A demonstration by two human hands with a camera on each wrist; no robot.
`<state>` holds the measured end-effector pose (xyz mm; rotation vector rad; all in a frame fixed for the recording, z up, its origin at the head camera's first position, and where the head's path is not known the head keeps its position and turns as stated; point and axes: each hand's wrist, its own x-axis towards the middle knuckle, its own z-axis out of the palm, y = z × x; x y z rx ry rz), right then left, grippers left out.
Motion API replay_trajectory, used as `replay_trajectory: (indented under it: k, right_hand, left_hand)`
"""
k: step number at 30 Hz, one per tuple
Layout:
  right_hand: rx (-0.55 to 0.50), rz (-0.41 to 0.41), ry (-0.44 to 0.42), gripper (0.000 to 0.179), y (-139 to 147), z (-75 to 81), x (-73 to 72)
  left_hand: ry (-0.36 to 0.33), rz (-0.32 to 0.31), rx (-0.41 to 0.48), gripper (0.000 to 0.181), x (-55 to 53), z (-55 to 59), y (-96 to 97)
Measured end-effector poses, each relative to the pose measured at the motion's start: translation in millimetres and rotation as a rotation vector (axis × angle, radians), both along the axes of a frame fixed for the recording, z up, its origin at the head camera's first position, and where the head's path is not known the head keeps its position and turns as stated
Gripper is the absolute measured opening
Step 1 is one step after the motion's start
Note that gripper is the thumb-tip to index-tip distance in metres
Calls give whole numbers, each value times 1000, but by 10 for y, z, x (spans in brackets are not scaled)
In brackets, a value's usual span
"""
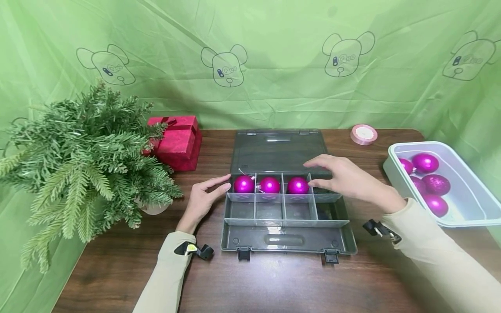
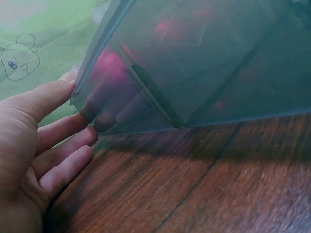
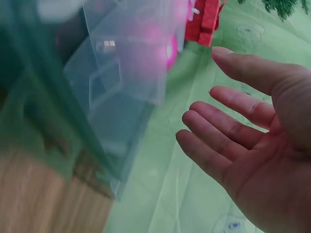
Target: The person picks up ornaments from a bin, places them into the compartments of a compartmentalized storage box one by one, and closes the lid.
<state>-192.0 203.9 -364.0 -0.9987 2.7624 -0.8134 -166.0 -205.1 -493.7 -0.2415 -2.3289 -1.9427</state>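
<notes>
A dark translucent compartment box [image 1: 289, 238] lies on the table with its lid [image 1: 278, 152] laid back. Three shiny magenta ball ornaments sit in its back row: a left ball [image 1: 243, 184], a middle ball [image 1: 270, 185] and a right ball [image 1: 298, 186]. My left hand [image 1: 201, 200] rests at the box's back left corner, and in the left wrist view its fingertips touch the clear side wall [image 2: 160, 97]. Above the back right compartment my right hand [image 1: 344, 178] hovers with spread fingers; in the right wrist view its palm [image 3: 272, 170] holds nothing.
A white plastic tub [image 1: 465, 174] with several magenta balls [image 1: 435, 184] stands at the right. Behind it to the left lies a pink ribbon roll [image 1: 364, 134]. An artificial fir tree [image 1: 90, 161] and a red gift box [image 1: 178, 141] occupy the left side.
</notes>
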Motion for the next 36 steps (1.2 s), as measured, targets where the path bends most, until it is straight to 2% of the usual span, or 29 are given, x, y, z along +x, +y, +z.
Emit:
replay_trajectory:
  k: [8, 17, 24, 26, 30, 31, 33, 36]
  right_hand:
    - [-14, -109, 57, 48, 362, 140, 39]
    - [1, -275, 15, 52, 798, 248, 48]
    - [44, -361, 91, 51, 1201, 237, 78]
    - [69, -375, 157, 49, 1314, 214, 84]
    - [38, -396, 211, 47, 1528, 164, 98]
    - [33, -418, 202, 47, 1577, 160, 113]
    - [4, -473, 127, 48, 1671, 155, 145]
    - [20, -560, 50, 50, 1812, 141, 194]
  left_hand:
    - [-7, 6, -1, 33, -4, -14, -8]
    - [-6, 4, 8, 32, 6, -10, -1]
    - [4, 2, 15, 32, -7, -13, 3]
    - [5, 0, 16, 32, -9, -19, 0]
    - [7, -5, 16, 32, -12, -25, -1]
    - [9, -7, 14, 32, -12, -24, -1]
    - [9, -6, 11, 32, -9, -21, -1]
    - [8, -6, 3, 33, -4, -13, -2]
